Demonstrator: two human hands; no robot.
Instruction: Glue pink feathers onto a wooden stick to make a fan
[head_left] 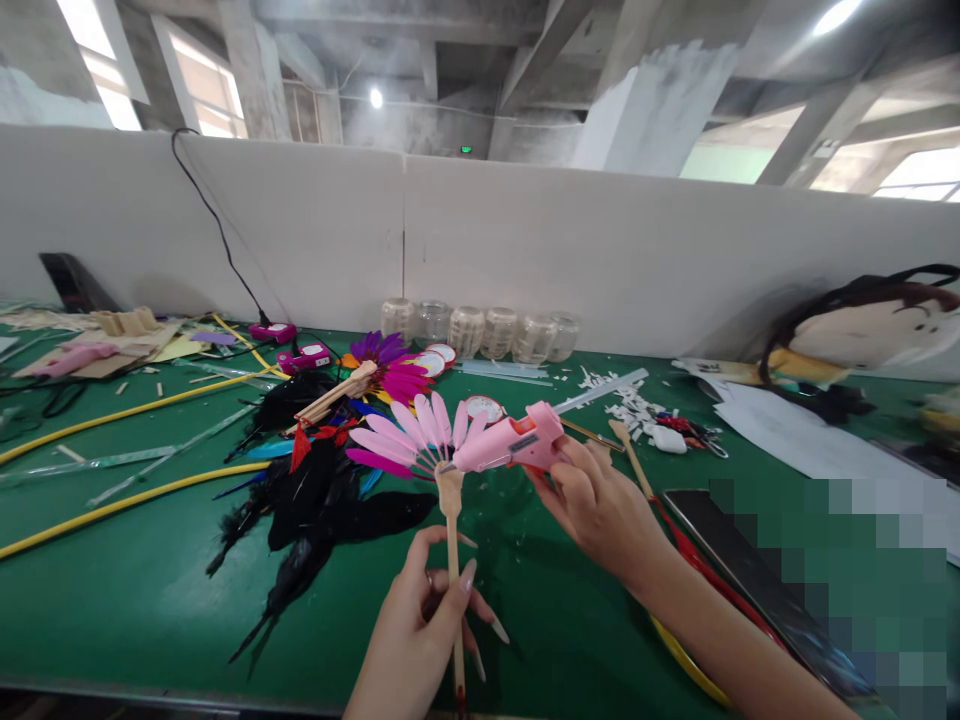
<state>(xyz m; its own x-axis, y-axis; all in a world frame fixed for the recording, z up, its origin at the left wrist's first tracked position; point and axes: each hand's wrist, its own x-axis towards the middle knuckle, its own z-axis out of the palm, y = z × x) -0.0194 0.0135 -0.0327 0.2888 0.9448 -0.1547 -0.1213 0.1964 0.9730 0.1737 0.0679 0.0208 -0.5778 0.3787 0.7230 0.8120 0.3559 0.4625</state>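
Note:
My left hand (431, 610) is closed round the thin wooden handle of a feather fan (450, 492), holding it upright. Pink and magenta feathers (420, 432) spread from its head to the left and upward. My right hand (592, 500) grips a pink glue gun (517, 440), whose nozzle meets the fan head where the feather quills join it. A clear glue stick (604, 388) juts from the back of the gun. Left of the fan lie black feathers (307, 510) and a bundle of wooden handles (334, 393) with purple and magenta feathers.
Several glass jars (466, 332) line the white partition (480, 230). White scraps (630, 410) and another wooden handle (631, 455) lie right of the gun. A dark flat device (757, 570) is near my right forearm, with a bag (862, 330) behind. Yellow tubing (135, 415) crosses the green table (150, 600).

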